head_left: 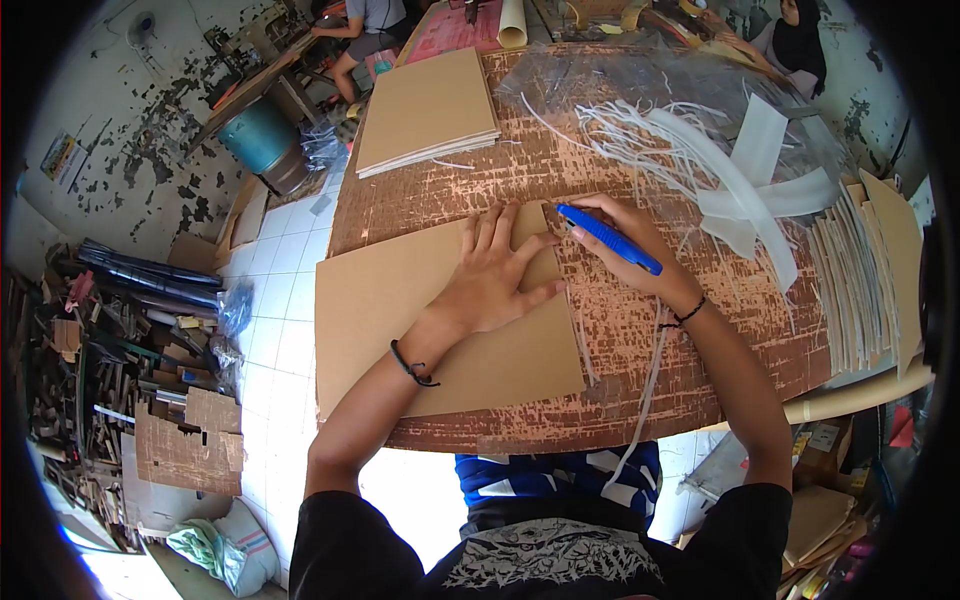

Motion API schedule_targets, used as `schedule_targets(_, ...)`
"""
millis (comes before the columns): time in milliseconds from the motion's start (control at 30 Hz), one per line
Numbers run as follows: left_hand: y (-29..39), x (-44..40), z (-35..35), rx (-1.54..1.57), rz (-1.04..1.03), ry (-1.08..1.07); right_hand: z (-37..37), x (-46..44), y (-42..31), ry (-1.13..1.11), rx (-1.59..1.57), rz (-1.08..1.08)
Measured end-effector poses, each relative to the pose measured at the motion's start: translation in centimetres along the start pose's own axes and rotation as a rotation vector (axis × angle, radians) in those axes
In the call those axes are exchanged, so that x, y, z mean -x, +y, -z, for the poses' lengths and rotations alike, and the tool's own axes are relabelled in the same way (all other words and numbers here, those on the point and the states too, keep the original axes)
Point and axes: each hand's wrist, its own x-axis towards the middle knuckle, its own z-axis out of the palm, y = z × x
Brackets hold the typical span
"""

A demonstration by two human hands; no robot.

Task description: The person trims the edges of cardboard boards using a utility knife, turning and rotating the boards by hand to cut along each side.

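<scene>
A brown cardboard sheet (pixel 400 290) lies flat on the worn wooden tabletop (pixel 700 350). My left hand (pixel 495 265) presses on it near its right edge, fingers spread. In my right hand (pixel 630 235) is a blue utility knife (pixel 610 238), gripped just beyond the sheet's upper right corner; its blade is too small to make out. Thin trimmed strips (pixel 650 380) lie along the right side of the sheet, and one hangs over the table's front edge.
A stack of cardboard sheets (pixel 430 110) sits at the back left. White strips (pixel 640 140) and curved white pieces (pixel 740 200) are heaped at the back right. Upright boards (pixel 855 270) line the right edge. Two other people are in the background. A blue drum (pixel 258 135) stands beyond the table.
</scene>
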Motion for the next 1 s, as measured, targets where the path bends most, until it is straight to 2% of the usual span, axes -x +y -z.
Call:
schedule_targets(267, 0.0, 0.0, 0.2, 0.012, -0.009, 0.029, 0.1, 0.0, 0.1, -0.003, 0.007, -0.003)
schedule_targets(367, -0.1, -0.2, 0.7, 0.024, -0.030, 0.068, 0.6, 0.0, -0.8, -0.045, -0.037, -0.152)
schedule_targets(467, 0.1, -0.2, 0.9, -0.004, -0.039, 0.136, 0.7, 0.1, -0.8, -0.066, -0.054, -0.197)
schedule_targets(633, 0.8, -0.2, 1.8, -0.089, -0.033, 0.243, 0.2, 0.2, 0.2, -0.007, -0.024, -0.084)
schedule_targets(733, 0.8, -0.3, 2.9, -0.056, 0.055, 0.204, 0.6, 0.2, -0.3, -0.029, -0.027, -0.093)
schedule_targets(1000, -0.5, -0.1, 0.9, -0.029, 0.031, 0.047, 0.4, 0.3, 0.5, -0.019, -0.050, 0.027)
